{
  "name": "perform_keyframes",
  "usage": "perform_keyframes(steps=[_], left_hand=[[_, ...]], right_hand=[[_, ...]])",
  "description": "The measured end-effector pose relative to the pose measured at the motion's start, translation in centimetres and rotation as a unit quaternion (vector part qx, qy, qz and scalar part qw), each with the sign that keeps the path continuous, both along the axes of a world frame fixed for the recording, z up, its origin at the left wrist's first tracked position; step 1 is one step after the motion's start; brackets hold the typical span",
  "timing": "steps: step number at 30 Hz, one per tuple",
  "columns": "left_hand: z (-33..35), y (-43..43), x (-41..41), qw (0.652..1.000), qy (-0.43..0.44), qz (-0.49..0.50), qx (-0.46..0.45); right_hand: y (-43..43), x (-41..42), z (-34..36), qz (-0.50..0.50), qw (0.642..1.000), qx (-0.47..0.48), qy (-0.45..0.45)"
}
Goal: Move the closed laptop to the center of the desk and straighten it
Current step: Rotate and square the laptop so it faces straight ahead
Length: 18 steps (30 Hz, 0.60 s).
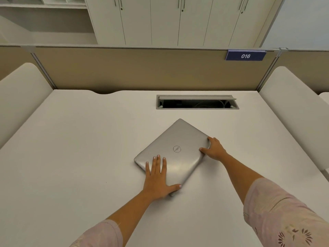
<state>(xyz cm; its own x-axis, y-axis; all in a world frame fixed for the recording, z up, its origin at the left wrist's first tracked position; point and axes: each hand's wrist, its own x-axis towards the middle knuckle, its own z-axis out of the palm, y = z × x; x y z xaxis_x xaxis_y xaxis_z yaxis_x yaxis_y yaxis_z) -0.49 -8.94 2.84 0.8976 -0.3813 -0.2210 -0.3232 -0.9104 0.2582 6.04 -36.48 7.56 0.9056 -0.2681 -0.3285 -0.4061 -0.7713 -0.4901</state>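
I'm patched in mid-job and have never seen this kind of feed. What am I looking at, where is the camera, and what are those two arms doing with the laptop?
There is no machine here: the arms belong to a person, and the single picture comes from a wide-angle camera worn on their head, looking forward and down. The white desk carries a closed silver laptop, lying turned at a slant, one corner pointing toward the open cable hatch. The left hand lies flat on the lid near the closest corner. The right hand grips the laptop's right corner, fingers curled over the edge. Behind stands a partition with a sign reading 016. The laptop rests on the desk and is not straight yet.
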Motion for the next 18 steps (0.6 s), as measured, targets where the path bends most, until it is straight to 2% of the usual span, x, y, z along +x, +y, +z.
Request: perform_keyframes(steps=[2, 7, 10, 14, 18], left_hand=[[0.1, -0.4, -0.3, 1.000, 0.008, 0.018, 0.000], [0.2, -0.4, -0.5, 0.998, 0.038, 0.040, -0.009], [0.1, -0.4, -0.6, 0.998, 0.048, 0.043, -0.017], [0.0, -0.5, -0.7, 0.998, 0.044, 0.047, -0.029], [-0.2, -0.4, -0.9, 0.998, 0.031, 0.051, -0.027]], right_hand=[[0.2, 0.3, -0.3, -0.013, 1.000, 0.003, 0.001], [0.4, 0.7, -1.1, 0.010, 0.997, -0.071, -0.005], [0.3, 0.7, -1.1, 0.016, 0.999, -0.041, -0.005], [-0.1, 0.5, -1.3, 0.009, 0.998, -0.058, 0.001], [-0.2, 0.1, -1.9, 0.011, 1.000, 0.004, 0.002]])
